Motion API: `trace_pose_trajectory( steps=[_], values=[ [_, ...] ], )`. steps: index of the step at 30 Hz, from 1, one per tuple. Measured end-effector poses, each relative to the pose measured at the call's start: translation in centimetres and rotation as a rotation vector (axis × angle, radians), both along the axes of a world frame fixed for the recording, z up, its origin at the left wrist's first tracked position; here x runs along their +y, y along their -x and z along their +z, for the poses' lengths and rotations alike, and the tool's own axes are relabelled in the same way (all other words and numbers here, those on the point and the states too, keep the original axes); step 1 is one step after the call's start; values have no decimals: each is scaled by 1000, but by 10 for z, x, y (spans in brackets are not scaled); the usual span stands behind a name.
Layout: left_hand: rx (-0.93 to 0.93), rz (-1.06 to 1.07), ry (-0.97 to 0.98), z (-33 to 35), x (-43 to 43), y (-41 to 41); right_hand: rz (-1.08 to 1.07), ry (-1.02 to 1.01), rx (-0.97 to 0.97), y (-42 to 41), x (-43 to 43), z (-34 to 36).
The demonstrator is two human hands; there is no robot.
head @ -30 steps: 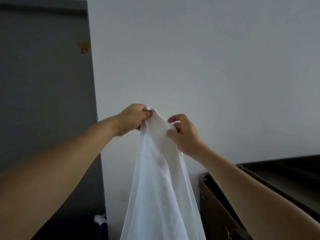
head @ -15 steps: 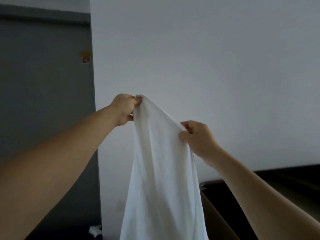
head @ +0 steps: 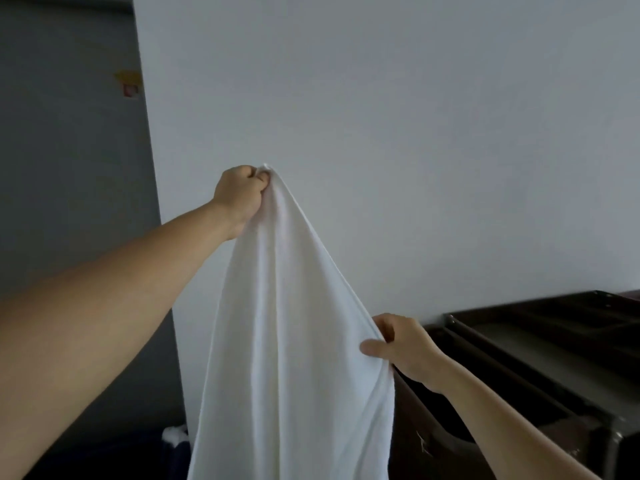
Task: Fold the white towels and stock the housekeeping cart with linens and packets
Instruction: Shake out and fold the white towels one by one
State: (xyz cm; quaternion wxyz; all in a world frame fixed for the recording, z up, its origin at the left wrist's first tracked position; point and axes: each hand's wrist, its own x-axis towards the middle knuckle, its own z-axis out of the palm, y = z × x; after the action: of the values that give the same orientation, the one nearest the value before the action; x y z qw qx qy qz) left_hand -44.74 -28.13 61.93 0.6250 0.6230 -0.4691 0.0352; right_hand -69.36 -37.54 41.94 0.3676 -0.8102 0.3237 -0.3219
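A white towel [head: 287, 341] hangs in front of me, draping down past the bottom of the view. My left hand [head: 240, 195] grips its top corner, raised high at centre left. My right hand [head: 398, 344] pinches the towel's right edge lower down, thumb in front and fingers behind the cloth. The edge between the two hands runs in a slanted line. The dark brown housekeeping cart [head: 540, 368] stands at the lower right, just behind my right hand, with its top tray visible.
A plain pale wall [head: 381, 116] fills the background. A grey door [head: 69, 168] with a small sticker is at the left. A bit of white linen [head: 175, 434] shows low down beside the towel, on a dark container.
My right hand slid down and to the right along the towel's edge, away from the left hand. The left hand kept the top corner raised. The towel spread wider between them.
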Motion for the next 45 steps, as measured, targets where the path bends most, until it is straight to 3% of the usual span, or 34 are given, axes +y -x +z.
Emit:
trace_pose_trajectory(
  steps=[4, 8, 16, 21, 23, 30, 36, 40, 45],
  values=[
    [-45, 78, -24, -6, -4, -4, 82, -84, -231, 1, 3, -23],
    [-71, 103, -38, -7, -4, -6, 59, 65, -354, -4, 5, -40],
    [-124, 118, -48, -10, -2, -10, 51, 142, -344, -14, 7, -56],
    [-116, 124, -53, -14, -4, -22, 80, 218, -88, -21, 13, -58],
    [-105, 102, -65, -17, -5, -26, 75, 158, 8, -21, 9, -59],
    [-136, 13, -129, -19, 0, -42, -20, -73, 40, -3, -10, -63],
    [-117, 89, -182, -25, 2, -59, -94, 87, 105, -1, -12, -66],
    [-101, 129, -191, -28, 6, -71, -118, 81, 79, -1, -15, -74],
    [-73, 199, -173, -26, 9, -82, -131, 147, 224, -6, -20, -82]
  ],
)
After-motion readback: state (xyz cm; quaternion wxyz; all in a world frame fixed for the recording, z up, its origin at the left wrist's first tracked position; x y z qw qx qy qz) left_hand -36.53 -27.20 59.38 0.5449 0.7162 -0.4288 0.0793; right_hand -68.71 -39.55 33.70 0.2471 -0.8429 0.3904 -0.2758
